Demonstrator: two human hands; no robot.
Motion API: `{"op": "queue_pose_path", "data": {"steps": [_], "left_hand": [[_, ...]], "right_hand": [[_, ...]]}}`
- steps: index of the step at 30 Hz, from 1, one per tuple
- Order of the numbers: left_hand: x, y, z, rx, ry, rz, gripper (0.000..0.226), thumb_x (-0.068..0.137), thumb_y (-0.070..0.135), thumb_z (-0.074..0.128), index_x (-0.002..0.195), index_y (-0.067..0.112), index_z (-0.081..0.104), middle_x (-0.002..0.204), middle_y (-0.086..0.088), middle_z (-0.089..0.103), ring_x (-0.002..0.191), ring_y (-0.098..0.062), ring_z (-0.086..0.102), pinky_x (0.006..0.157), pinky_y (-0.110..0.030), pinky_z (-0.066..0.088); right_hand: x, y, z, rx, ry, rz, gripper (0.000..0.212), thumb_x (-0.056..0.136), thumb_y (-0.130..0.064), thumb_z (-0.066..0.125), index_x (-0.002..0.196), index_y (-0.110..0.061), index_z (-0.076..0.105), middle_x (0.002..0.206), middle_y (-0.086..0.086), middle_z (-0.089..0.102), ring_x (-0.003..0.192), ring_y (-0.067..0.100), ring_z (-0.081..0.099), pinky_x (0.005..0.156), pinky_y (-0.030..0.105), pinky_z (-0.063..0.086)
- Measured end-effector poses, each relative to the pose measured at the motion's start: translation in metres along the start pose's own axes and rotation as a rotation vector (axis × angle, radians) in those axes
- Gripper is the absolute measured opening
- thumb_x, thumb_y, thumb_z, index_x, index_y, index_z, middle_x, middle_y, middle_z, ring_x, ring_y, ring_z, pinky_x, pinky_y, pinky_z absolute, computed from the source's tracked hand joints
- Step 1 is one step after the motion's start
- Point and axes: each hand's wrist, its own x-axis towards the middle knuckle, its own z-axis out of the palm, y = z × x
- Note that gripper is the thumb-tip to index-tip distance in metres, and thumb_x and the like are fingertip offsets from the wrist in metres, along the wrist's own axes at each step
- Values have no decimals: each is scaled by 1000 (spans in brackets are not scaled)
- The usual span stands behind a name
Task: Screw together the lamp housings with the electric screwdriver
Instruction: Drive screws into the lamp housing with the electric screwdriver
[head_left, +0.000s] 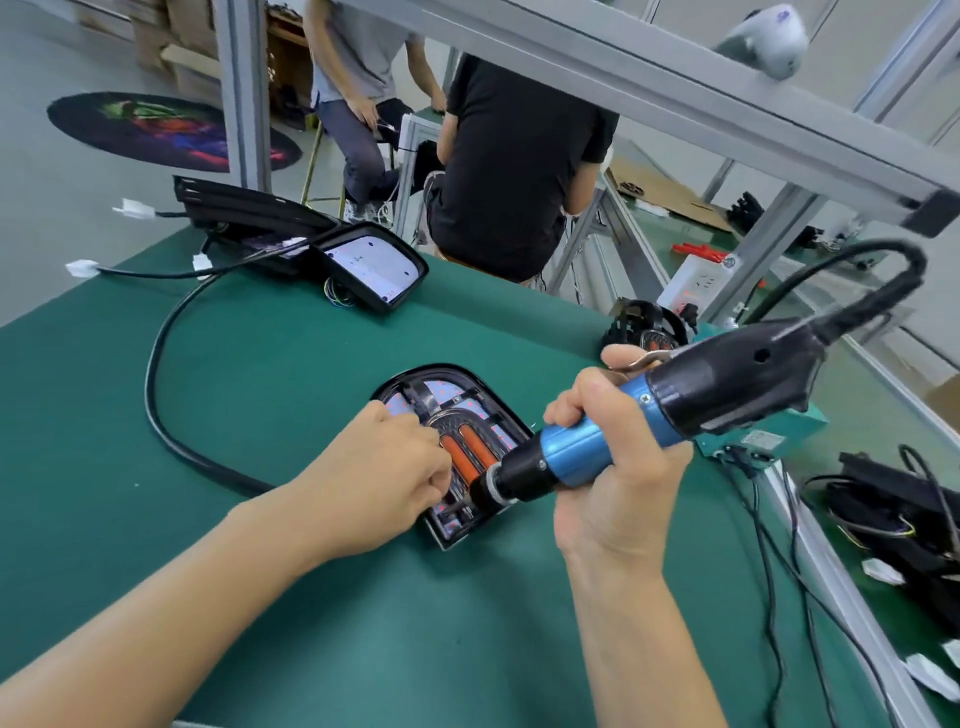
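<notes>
While the right hand (618, 457) wraps its fingers round the blue barrel of the electric screwdriver (649, 421), its bit angles down onto the near end of the lamp housing (457, 447) lying on the green tabletop (260, 415). The left hand (395, 473) curls at the bit tip, seemingly steadying a screw, though that is hidden. This looks like a screw being driven; next, keep the bit square and press. Farther off sit 2 more housings (374, 265).

green mat (291, 395), black cable (156, 374), two seated people (514, 171)
</notes>
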Motion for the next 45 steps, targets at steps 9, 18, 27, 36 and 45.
{"op": "queue_pose_path", "data": {"steps": [9, 18, 27, 36, 45], "left_hand": [[22, 1, -20, 51, -173, 47, 15, 80, 16, 51, 72, 19, 62, 61, -1, 54, 65, -22, 44, 58, -25, 24], [9, -1, -8, 124, -89, 90, 24, 83, 19, 44, 90, 18, 68, 80, -3, 67, 72, -26, 45, 61, -19, 20], [0, -2, -10, 64, -32, 158, 34, 80, 21, 46, 103, 32, 68, 97, 10, 61, 86, -11, 49, 73, -25, 19], [1, -1, -11, 59, -80, 123, 35, 78, 19, 47, 104, 33, 65, 95, 12, 59, 92, -10, 47, 74, -24, 19], [1, -4, -8, 38, -89, 102, 32, 74, 17, 50, 99, 35, 61, 74, 17, 39, 83, -3, 37, 69, -23, 15]], "right_hand": [[-1, -2, 11, -92, -85, -16, 21, 73, 4, 56, 87, -12, 54, 57, -6, 54, 51, 17, 49, 57, 26, 44], [-3, -4, 18, -139, -143, -5, 18, 72, 1, 61, 83, -12, 58, 60, -4, 55, 51, 18, 50, 57, 27, 45], [-3, -4, 19, -137, -179, -3, 19, 72, 4, 61, 77, -14, 59, 61, 2, 53, 50, 17, 49, 54, 24, 44], [-1, -4, 19, -160, -166, 9, 17, 72, 4, 63, 72, -13, 58, 63, 4, 53, 51, 19, 48, 55, 26, 44], [0, -5, 16, -145, -186, 4, 18, 72, 4, 62, 78, -12, 60, 62, 9, 52, 51, 18, 49, 54, 24, 45]]}}
